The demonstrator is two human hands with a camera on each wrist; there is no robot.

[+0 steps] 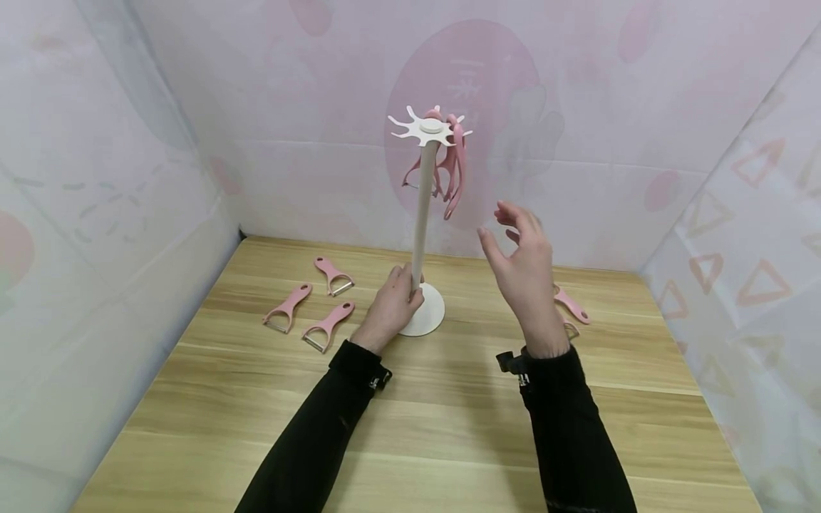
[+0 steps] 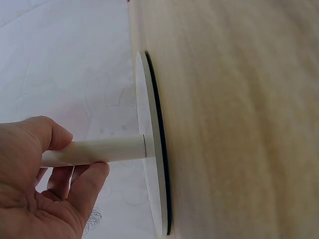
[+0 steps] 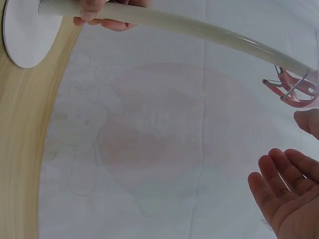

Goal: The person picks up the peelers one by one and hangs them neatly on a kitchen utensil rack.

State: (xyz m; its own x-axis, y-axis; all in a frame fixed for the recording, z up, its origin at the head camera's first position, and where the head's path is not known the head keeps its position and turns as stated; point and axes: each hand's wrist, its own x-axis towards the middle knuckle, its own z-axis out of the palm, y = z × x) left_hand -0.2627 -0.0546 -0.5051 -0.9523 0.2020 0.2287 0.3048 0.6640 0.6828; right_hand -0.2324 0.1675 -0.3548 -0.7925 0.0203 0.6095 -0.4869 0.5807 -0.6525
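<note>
A white stand [image 1: 425,206] with a round base and a hooked top rises from the wooden table. My left hand [image 1: 390,303] grips its pole low down, just above the base [image 2: 152,149], thumb on one side and fingers curled round the other. Several pink peelers [image 1: 457,171] hang from hooks on the stand's right and back side; they overlap. To the right of the pole my right hand [image 1: 527,267] is raised in the air, fingers relaxed and apart, holding nothing. In the right wrist view the hanging peelers [image 3: 294,89] are near its thumb.
On the table [image 1: 410,442] left of the stand lie three pink peelers, one of them a peeler [image 1: 328,326] close to my left wrist. More pink peeler parts [image 1: 571,306] show behind my right wrist, partly hidden. Printed cloth walls [image 1: 308,178] enclose the back and sides.
</note>
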